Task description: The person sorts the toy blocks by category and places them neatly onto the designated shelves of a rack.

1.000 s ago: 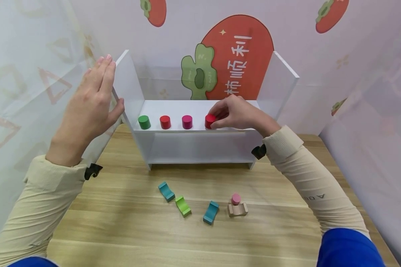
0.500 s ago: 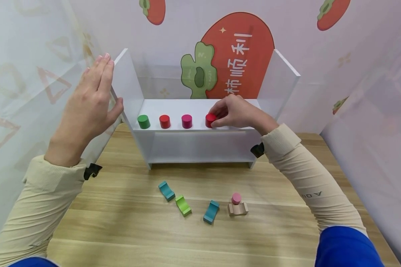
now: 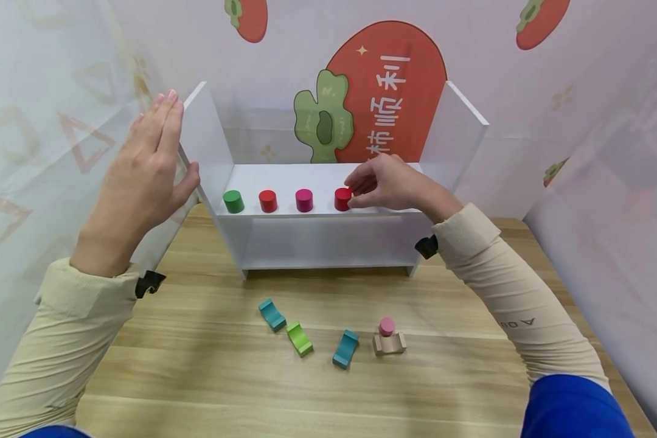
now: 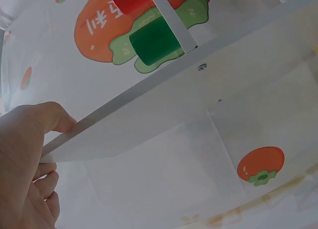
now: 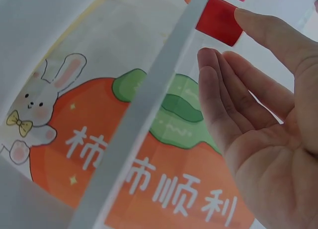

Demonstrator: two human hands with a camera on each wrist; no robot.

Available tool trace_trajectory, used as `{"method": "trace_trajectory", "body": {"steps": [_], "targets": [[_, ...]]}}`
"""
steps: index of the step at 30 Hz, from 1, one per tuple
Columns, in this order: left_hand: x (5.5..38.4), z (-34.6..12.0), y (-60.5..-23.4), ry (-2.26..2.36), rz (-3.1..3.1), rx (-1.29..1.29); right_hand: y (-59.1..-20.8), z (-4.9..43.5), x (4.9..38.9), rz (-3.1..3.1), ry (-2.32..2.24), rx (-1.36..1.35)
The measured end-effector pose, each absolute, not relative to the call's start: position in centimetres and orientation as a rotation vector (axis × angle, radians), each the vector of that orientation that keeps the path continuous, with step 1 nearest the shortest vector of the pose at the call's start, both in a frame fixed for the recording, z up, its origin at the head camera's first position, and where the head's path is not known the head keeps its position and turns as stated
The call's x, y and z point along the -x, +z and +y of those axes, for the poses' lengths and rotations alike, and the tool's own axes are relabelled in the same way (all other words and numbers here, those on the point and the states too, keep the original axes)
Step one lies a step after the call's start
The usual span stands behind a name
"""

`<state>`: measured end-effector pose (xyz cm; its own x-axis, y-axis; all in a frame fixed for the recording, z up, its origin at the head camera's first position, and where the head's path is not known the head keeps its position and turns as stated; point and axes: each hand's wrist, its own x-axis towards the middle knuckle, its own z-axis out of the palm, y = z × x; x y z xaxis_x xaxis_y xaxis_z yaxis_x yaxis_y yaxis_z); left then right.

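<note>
One red cylinder [image 3: 341, 199] stands on the white shelf [image 3: 285, 176], just left of the parted, loose fingers of the right hand [image 3: 391, 184]; the left hand's [image 3: 137, 179] thumb and fingers grip the side panel [image 3: 207, 131], the green cylinder [image 3: 233, 201] to their right.

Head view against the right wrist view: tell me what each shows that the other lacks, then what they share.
Only the head view shows the left hand, the green cylinder and the tabletop with its curved blocks and pink cylinder.

Only the right wrist view shows the bunny print and the right hand's palm side.

Both show that hand, the red cylinder by its thumb, the white shelf and the persimmon print.
</note>
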<state>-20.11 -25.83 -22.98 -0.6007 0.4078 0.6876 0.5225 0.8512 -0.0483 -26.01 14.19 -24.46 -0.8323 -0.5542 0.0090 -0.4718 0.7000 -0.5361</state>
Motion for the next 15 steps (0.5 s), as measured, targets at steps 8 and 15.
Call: {"method": "trace_trajectory", "body": {"steps": [8, 15], "targets": [[20.1, -25.8, -23.1, -0.21, -2.282, 0.676, -24.3, 16.4, 24.3, 2.788, -0.782, 0.878], [20.1, -25.8, -23.0, -0.208, -2.295, 0.675, -25.3, 18.3, 22.1, 2.742, -0.804, 0.925]]}}
